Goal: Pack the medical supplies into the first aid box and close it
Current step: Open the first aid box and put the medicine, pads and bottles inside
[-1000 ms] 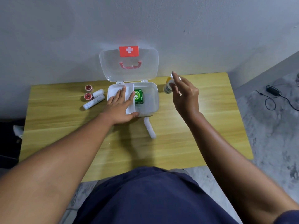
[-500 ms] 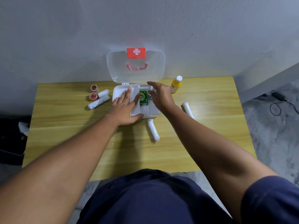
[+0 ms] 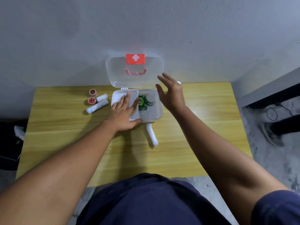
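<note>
A translucent white plastic first aid box (image 3: 158,111) sits open at the back edge of a yellow wood-grain table (image 3: 65,135), its clear rounded lid (image 3: 116,70) propped upright against a grey plaster wall, showing a red cross label (image 3: 135,58) and a pink handle (image 3: 135,72). The person's left hand (image 3: 124,112) lies flat and spread, fingers open, on the white inner tray (image 3: 117,96) over the box's left side. The right hand (image 3: 170,93) hovers open and empty above the box's right rim. Inside lie a green printed carton (image 3: 142,103) and a small white bottle (image 3: 150,101) just beside it. On the table, a white wrapped bandage roll (image 3: 152,134) rests in front of the box; two more rolls (image 3: 99,103) and two red-capped tape spools (image 3: 92,96) sit to its left.
</note>
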